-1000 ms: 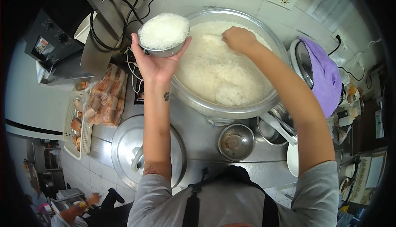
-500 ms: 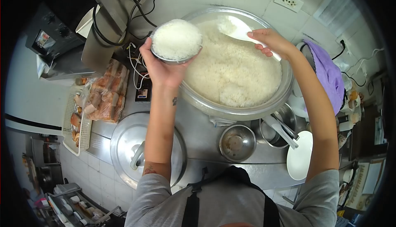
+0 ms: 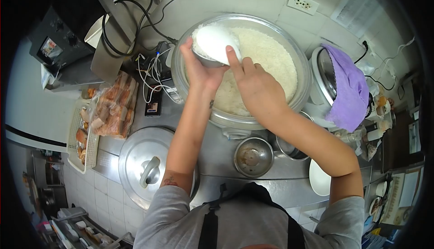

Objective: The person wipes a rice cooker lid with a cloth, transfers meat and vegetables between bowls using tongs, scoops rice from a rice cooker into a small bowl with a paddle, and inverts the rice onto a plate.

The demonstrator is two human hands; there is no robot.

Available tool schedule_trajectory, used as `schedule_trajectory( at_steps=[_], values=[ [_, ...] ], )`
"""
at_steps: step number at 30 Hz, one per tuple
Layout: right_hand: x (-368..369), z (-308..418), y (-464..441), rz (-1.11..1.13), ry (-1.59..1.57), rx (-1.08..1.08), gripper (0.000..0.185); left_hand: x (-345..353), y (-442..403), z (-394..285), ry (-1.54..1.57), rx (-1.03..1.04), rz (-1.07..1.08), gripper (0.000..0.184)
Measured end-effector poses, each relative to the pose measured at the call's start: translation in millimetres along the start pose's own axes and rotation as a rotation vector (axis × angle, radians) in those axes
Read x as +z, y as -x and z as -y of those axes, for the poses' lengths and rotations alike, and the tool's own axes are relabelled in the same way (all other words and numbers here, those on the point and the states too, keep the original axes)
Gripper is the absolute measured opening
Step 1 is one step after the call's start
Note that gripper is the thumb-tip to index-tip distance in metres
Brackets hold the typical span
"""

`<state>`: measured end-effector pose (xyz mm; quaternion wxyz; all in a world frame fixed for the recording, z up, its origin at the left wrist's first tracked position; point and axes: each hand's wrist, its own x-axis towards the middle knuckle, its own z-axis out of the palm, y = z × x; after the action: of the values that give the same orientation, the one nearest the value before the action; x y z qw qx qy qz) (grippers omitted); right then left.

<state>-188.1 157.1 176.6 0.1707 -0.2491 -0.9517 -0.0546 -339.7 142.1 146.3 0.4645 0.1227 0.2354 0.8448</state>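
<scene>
My left hand (image 3: 203, 71) is wrapped round a metal bowl (image 3: 207, 61) heaped with white rice, above the left side of a large pot. In my right hand (image 3: 253, 79) is a white rice paddle (image 3: 213, 42), its broad blade lying over the rice in the bowl and its back facing up. The index finger stretches along the paddle. Beneath both hands is the large metal pot (image 3: 304, 75), which holds a lot of cooked rice (image 3: 266, 50).
A round metal lid (image 3: 135, 154) lies at the left, near bagged meat (image 3: 115, 106) and a white basket (image 3: 92, 158). An empty steel bowl (image 3: 254, 157), a white dish (image 3: 319, 179) and a cooker under a purple cloth (image 3: 350, 90) are at the right.
The paddle has moved from the pot's far side, leftward onto the rice in the bowl. My left hand has shifted slightly right with the bowl.
</scene>
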Motion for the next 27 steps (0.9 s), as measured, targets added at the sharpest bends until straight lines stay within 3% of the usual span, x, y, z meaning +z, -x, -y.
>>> schedule_trajectory(
  at_steps=[2, 5, 8, 12, 18, 21, 24, 27],
  values=[
    [-4.0, -7.0, -1.3, -0.004, 0.021, -0.038, 0.066, -0.3, 1.2, 0.4, 0.044, -0.015, 0.0, 0.071],
    [-11.3, -46.3, -15.7, -0.169, -0.383, -0.098, 0.05, -5.1, 3.7, -2.7, 0.077, -0.077, 0.052, 0.069],
    [-26.8, -59.4, -32.6, -0.063, -0.474, 0.229, 0.043, -3.5, 8.7, -3.5, 0.085, -0.117, 0.099, 0.068],
    [-19.6, -65.1, -32.0, 0.026, -0.381, -0.058, 0.044, -4.5, 8.9, -3.1, 0.036, -0.112, 0.092, 0.07],
    [-35.5, -68.1, -25.5, 0.087, -0.364, -0.12, 0.044, -11.4, 11.8, 2.1, 0.027, -0.087, 0.093, 0.072],
    [-40.9, -81.9, -26.2, 0.253, -0.587, 0.137, 0.045, -12.0, 16.0, 3.0, 0.039, -0.053, 0.096, 0.071],
    [-30.8, -72.9, -6.8, 0.305, -1.315, 0.635, 0.054, -8.1, 14.2, 5.4, 0.058, 0.029, 0.05, 0.068],
    [-16.3, -27.7, 13.3, 0.279, -1.637, 0.666, 0.056, -9.2, 8.7, 15.0, 0.041, 0.21, 0.027, 0.064]
  ],
)
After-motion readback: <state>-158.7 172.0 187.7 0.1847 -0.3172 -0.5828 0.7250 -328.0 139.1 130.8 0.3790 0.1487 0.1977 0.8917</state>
